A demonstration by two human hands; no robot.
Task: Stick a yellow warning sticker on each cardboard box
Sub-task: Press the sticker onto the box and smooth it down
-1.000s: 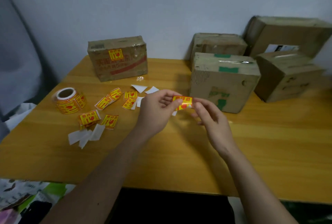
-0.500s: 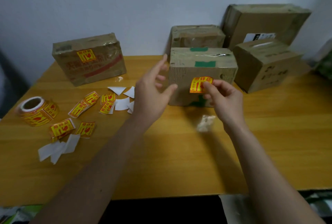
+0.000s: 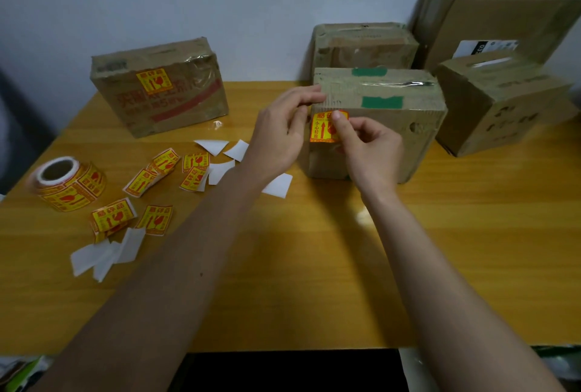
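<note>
The right hand (image 3: 371, 146) pinched the sticker (image 3: 327, 127) against the box (image 3: 393, 127); the left hand (image 3: 283, 130), fingers relaxed, steadied its nine-o'clock edge. Uneven pressing could crease it.

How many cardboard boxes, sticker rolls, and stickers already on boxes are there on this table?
Cardboard boxes: 5
Sticker roll: 1
Stickers stuck on boxes: 2
Total: 8

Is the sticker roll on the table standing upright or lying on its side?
Upright on its flat end: the sticker roll shows its open core facing up.
</note>
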